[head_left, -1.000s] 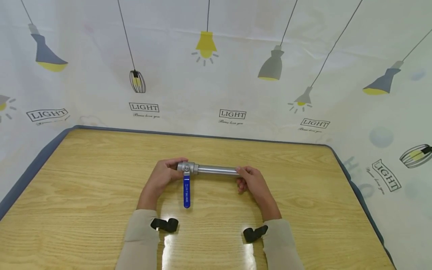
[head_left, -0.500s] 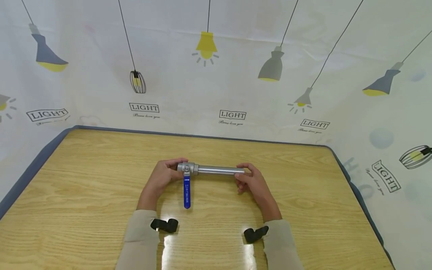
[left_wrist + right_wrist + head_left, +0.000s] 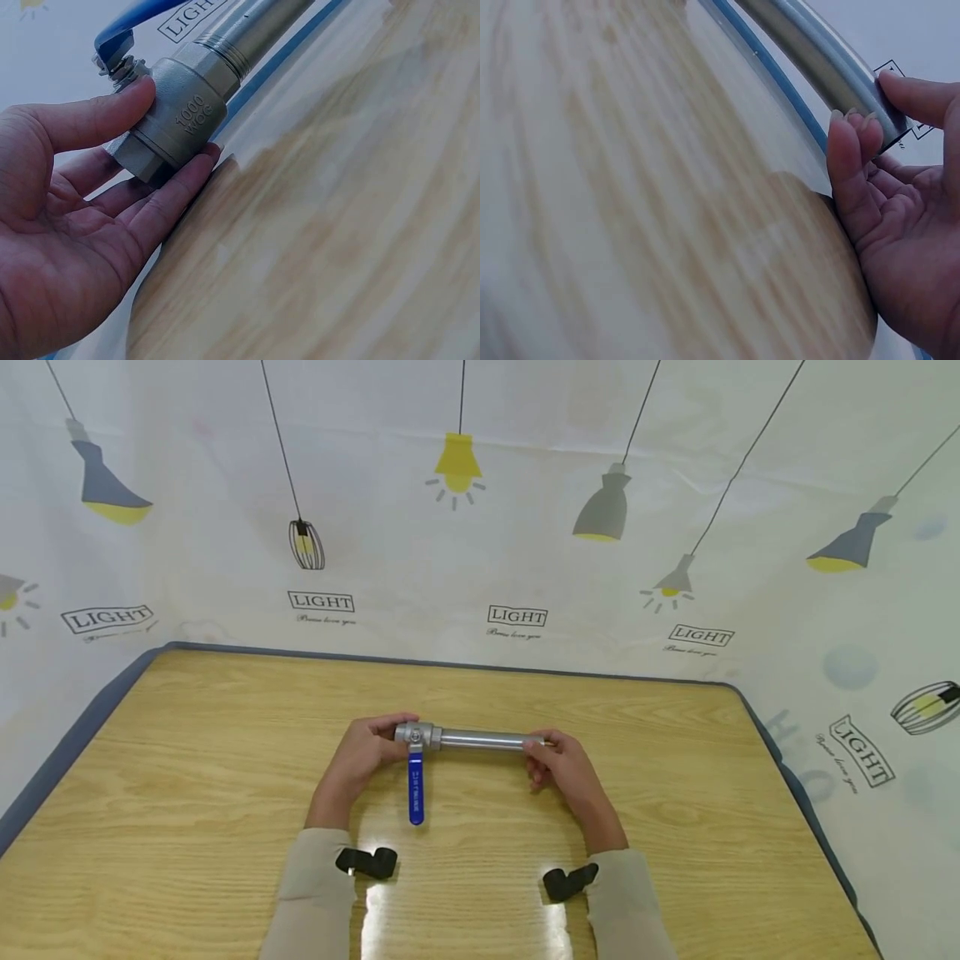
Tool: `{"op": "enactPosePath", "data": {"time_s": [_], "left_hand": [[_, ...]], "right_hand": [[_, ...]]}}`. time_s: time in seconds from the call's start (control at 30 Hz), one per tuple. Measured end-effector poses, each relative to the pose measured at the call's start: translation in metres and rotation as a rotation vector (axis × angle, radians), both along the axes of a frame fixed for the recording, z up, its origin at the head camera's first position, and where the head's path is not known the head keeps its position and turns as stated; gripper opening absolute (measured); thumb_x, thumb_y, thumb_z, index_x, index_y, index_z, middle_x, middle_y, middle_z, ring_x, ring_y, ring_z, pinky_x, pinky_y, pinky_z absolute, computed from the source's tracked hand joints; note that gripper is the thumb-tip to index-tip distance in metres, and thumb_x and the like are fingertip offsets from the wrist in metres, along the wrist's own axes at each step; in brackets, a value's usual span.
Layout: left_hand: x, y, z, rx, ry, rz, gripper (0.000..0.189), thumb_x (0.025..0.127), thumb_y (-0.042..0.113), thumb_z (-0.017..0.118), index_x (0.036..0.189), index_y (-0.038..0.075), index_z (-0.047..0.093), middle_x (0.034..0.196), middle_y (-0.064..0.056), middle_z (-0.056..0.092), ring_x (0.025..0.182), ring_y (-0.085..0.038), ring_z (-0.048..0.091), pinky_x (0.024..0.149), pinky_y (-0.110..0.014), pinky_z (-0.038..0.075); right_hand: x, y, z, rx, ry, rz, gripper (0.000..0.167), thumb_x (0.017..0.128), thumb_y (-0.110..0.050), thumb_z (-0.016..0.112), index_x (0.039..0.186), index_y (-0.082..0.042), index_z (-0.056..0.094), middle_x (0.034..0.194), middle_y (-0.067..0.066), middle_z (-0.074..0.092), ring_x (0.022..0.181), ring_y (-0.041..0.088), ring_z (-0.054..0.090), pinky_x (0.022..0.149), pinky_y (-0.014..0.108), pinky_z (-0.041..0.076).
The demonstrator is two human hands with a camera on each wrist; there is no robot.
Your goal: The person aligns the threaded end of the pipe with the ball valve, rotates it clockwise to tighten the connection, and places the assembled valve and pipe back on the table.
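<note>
Left hand (image 3: pixel 71 247), valve (image 3: pixel 176 112) in grip, pipe (image 3: pixel 483 740) beyond

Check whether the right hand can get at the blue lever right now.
Probably yes, if the right hand first lets go of the pipe it pinches. Nothing shows between it and the blue lever, which points toward the person; the left hand holds the valve, not the lever.
</note>
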State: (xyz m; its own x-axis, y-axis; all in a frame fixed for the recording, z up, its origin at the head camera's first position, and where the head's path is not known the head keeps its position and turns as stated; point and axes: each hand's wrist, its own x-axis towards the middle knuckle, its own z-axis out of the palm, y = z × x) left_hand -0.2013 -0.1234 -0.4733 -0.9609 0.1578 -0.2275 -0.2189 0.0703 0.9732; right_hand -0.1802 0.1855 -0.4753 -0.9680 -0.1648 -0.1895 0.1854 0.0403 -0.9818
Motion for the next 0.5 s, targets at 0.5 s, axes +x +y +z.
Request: {"op": "enactPosePath", "data": {"time_s": [0.5], "left_hand": [[0.0005, -0.0006, 0.0004, 0.004, 0.0, -0.019, 0.054, 0.075, -0.012, 0.063, 0.127, 0.003, 0.064, 0.132, -0.016, 0.059, 0.117, -0.025, 0.054, 0.088, -0.029, 0.05]], "right_hand": [[0.0002, -0.0035, 0.0015, 0.102, -0.032, -0.054, 0.038, 0.096, -0.035, 0.06, 0.101, 0.003, 0.061, 0.071, 0.008, 0.056, 0.053, 0.014, 0.05, 0.053, 0.03, 0.053]]}}
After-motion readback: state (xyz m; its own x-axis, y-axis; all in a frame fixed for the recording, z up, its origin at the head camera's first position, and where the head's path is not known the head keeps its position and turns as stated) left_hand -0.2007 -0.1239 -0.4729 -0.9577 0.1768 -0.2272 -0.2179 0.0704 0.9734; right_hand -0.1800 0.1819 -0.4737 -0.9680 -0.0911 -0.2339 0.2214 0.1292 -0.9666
